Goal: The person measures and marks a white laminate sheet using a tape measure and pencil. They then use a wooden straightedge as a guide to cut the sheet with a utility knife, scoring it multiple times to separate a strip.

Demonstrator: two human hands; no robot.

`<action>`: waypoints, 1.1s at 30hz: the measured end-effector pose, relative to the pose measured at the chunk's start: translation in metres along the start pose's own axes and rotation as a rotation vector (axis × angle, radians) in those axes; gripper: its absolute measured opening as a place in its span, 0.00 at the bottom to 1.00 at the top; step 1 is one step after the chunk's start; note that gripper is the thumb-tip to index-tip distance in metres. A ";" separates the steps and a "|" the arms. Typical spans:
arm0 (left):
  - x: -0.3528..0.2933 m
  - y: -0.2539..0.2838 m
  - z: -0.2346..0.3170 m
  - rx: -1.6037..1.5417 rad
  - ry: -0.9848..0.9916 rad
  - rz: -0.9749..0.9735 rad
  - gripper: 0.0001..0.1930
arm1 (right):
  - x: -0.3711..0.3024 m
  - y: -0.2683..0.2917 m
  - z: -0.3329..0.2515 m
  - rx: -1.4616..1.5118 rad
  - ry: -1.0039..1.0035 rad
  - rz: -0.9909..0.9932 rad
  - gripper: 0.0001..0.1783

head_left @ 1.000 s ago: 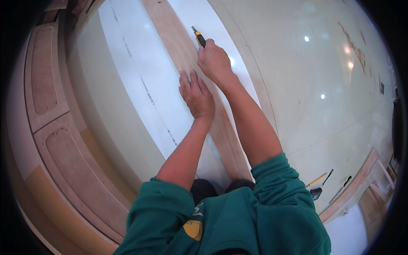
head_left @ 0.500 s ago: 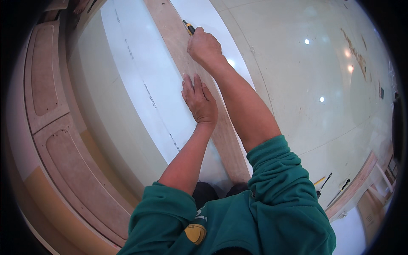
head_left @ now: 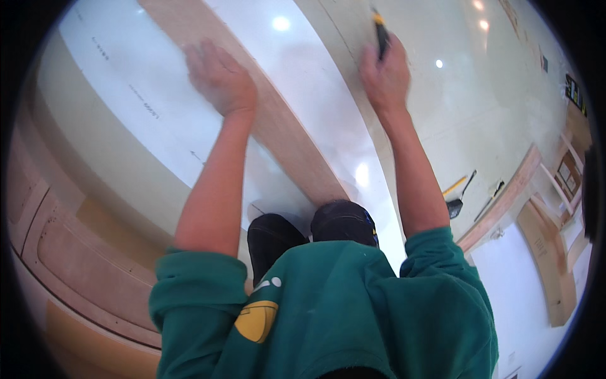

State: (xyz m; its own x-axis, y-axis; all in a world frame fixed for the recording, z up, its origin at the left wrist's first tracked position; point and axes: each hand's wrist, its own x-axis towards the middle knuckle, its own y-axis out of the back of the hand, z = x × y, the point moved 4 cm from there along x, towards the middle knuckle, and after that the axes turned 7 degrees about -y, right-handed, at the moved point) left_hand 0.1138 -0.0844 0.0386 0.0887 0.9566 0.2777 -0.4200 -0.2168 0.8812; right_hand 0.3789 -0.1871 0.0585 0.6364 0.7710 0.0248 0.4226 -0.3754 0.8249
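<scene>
A long wooden board [head_left: 287, 142] lies slantwise on a large white sheet [head_left: 334, 104] with faint print and arrows on it. At the board's far part is my left hand [head_left: 222, 81], blurred, its fingers apart over the wood with nothing held. My right hand [head_left: 387, 82] is off to the right of the sheet, wrapped round a black-and-yellow utility knife [head_left: 380, 36]. The knife points away from me, and its tip is smeared by motion.
Wooden panels with routed frames [head_left: 95, 252] stand along the left. On the pale floor to the right lie a black-headed brush-like tool [head_left: 454, 207] and a yellow pencil-like stick [head_left: 456, 184]. Beyond them are a wooden frame [head_left: 505, 192] and a brown cardboard piece [head_left: 546, 259].
My right hand has carried the knife away from the board's right edge, out to the right. The left hand has slid farther along the board. The whole view has shifted.
</scene>
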 end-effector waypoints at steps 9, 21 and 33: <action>0.005 0.007 0.011 -0.122 0.073 -0.059 0.24 | -0.126 0.088 0.123 0.108 -0.623 -0.045 0.22; 0.002 0.000 0.013 -0.016 0.084 -0.091 0.22 | -0.003 -0.056 -0.106 0.283 -0.087 -0.487 0.13; 0.002 0.003 0.009 -0.030 0.186 -0.144 0.23 | 0.090 -0.149 -0.238 0.180 0.051 -0.596 0.16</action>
State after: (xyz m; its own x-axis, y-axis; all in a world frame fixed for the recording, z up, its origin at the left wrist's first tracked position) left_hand 0.1209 -0.0852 0.0455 -0.0170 0.9973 0.0719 -0.4420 -0.0720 0.8941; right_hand 0.2197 0.0604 0.0718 0.2284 0.8965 -0.3797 0.8002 0.0493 0.5977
